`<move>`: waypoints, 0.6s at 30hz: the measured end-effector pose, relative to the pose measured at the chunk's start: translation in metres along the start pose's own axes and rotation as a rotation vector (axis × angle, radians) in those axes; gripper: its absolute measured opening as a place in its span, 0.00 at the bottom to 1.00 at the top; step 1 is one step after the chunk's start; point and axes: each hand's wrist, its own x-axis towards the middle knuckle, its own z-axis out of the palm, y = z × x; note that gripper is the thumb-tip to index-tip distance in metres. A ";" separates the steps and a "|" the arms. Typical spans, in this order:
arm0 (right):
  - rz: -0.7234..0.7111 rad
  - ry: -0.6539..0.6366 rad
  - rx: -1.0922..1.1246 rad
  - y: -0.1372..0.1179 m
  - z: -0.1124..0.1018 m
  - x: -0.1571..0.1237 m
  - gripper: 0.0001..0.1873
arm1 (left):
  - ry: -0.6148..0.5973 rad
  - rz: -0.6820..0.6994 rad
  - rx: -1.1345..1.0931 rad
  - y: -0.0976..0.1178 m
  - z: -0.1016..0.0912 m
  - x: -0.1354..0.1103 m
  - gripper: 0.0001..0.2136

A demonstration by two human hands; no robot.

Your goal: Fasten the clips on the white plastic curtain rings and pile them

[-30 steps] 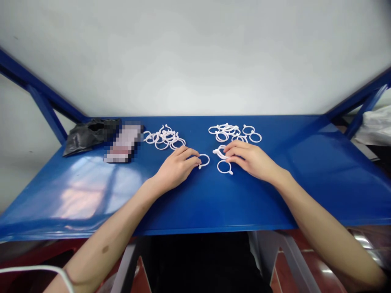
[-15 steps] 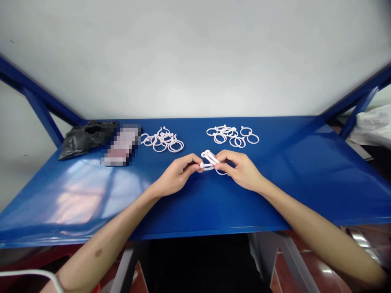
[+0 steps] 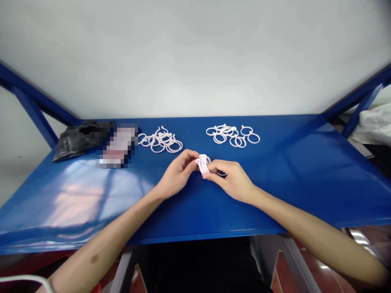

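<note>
Several white plastic rings with small eyelets are bunched together between my two hands, above the front middle of the blue table. My left hand pinches the bunch near the eyelets with thumb and forefinger. From the other side, my right hand grips the rings' bands, and part of a loop shows behind its fingers. Beyond my left hand lies a loose pile of white rings, some with their ends apart. Another group of white rings lies past my right hand.
On the blue table, a black plastic bag lies at the left, beside a blurred-out flat object. A pale wall rises behind. Blue frame bars flank the table, and a white bag sits beyond its right side.
My right hand has moved left and slightly nearer to me, bringing its rings against the one in my left hand. The rings now sit closely side by side.
</note>
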 end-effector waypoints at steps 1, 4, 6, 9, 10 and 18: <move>-0.056 0.020 -0.065 0.001 0.000 0.000 0.06 | 0.055 0.056 0.059 -0.001 0.000 -0.001 0.06; -0.223 0.093 -0.313 0.004 0.000 -0.002 0.07 | 0.206 0.388 0.379 -0.001 0.001 -0.008 0.11; -0.308 0.114 -0.501 0.005 0.000 -0.004 0.11 | 0.128 0.614 0.597 0.002 0.001 -0.012 0.13; -0.392 0.115 -0.706 0.004 0.000 -0.008 0.13 | -0.118 0.603 0.762 0.007 0.000 -0.014 0.13; -0.412 0.112 -0.743 0.004 0.001 -0.010 0.12 | -0.181 0.539 0.796 0.008 0.000 -0.014 0.14; -0.513 0.020 -0.932 0.002 0.003 -0.011 0.13 | -0.293 0.682 1.128 0.003 -0.011 -0.012 0.20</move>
